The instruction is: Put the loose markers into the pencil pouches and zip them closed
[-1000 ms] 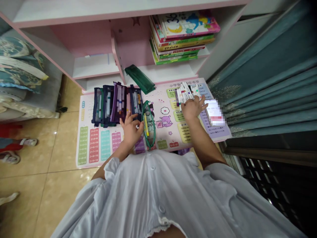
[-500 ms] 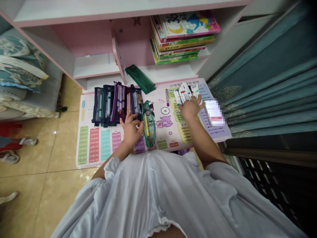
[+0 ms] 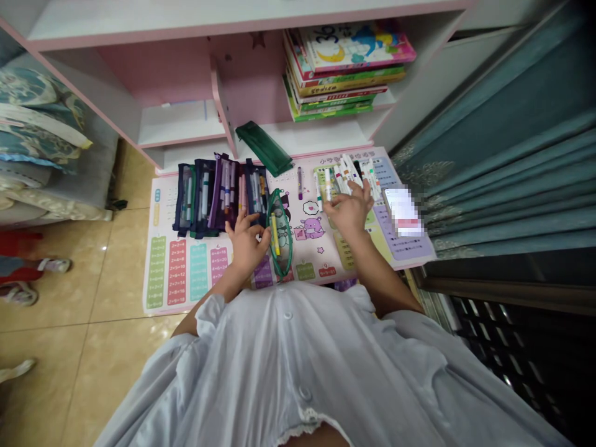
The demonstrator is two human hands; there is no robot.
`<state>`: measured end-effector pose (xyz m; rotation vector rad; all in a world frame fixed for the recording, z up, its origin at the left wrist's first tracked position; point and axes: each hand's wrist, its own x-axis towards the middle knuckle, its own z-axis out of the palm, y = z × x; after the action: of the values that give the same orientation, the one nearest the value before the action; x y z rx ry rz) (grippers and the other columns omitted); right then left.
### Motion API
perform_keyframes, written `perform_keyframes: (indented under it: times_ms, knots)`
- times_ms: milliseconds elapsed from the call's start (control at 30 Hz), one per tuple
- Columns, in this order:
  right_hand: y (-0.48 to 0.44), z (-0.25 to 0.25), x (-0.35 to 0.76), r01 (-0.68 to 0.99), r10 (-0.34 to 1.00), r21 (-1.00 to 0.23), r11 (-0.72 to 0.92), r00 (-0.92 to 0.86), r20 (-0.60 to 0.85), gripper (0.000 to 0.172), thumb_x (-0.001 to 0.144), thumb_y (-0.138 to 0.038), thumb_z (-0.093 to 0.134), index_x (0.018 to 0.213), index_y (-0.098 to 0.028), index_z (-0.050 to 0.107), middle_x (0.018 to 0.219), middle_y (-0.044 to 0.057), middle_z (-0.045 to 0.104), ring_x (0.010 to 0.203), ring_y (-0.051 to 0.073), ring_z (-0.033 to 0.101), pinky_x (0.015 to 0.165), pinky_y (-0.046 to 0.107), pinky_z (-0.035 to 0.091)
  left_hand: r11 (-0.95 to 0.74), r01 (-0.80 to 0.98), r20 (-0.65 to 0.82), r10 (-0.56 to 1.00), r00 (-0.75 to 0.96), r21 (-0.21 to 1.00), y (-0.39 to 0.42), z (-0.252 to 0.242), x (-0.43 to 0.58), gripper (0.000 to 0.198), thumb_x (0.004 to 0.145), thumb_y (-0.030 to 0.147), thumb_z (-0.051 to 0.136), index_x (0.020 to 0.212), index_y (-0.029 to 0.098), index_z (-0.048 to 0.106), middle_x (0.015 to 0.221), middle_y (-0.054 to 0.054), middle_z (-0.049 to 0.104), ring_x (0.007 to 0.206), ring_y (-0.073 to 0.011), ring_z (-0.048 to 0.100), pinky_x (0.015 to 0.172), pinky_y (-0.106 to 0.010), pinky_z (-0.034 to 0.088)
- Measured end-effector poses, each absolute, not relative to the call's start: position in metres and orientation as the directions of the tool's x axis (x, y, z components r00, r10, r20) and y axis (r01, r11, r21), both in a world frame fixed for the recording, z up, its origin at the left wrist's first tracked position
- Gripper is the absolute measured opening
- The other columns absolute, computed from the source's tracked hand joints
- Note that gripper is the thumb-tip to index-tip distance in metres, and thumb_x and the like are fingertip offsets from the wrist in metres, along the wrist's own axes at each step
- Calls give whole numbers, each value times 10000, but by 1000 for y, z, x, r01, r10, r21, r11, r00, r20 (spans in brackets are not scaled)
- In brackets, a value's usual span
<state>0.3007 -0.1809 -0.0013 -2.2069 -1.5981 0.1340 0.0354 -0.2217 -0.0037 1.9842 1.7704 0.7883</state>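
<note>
A green-edged mesh pencil pouch [image 3: 287, 239] lies in front of me with its mouth apart and yellow markers [image 3: 275, 234] inside. My left hand [image 3: 248, 243] pinches its left edge between thumb and forefinger, the other fingers spread over the filled pouches. These dark blue and purple pencil pouches [image 3: 216, 198], several in a row, hold markers sorted by colour. My right hand [image 3: 350, 208] is open, fingers spread, reaching over a loose pile of white markers [image 3: 345, 171]; its fingertips touch some of them. A purple marker [image 3: 300, 183] lies apart, left of the pile.
A flat green mesh pouch [image 3: 264, 148] rests half on the shelf edge. Books [image 3: 338, 81] are stacked in the pink-and-white shelf. A phone [image 3: 401, 212] lies at the mat's right, near the blue curtain [image 3: 503, 143]. Another person's feet [image 3: 56, 266] show at left.
My right hand has shifted left across the pile, spreading some markers leftward. The purple marker has moved left, away from the others. My left hand has stayed put.
</note>
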Motion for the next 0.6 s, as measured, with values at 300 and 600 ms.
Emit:
perform_keyframes:
  times_ms: [300, 600]
  knots:
    - [-243, 23, 220, 834, 980, -536, 134, -30, 199, 176, 736, -265, 703, 571, -207, 682, 1449, 101, 597, 1501, 423, 311, 1165, 607, 305, -138, 784, 162, 986, 49, 605, -223, 1, 38, 247, 882, 295, 634, 647, 220, 633, 1295, -80, 699, 1472, -354, 417, 1198, -739, 165]
    - [-239, 12, 194, 888, 991, -442, 126, -131, 18, 136, 763, -309, 725, 718, -189, 772, 1507, 179, 537, 1514, 464, 257, 1132, 751, 236, -150, 787, 170, 984, 58, 598, -222, -5, 36, 230, 874, 295, 639, 657, 220, 651, 1310, -87, 695, 1474, -358, 416, 1196, -736, 166]
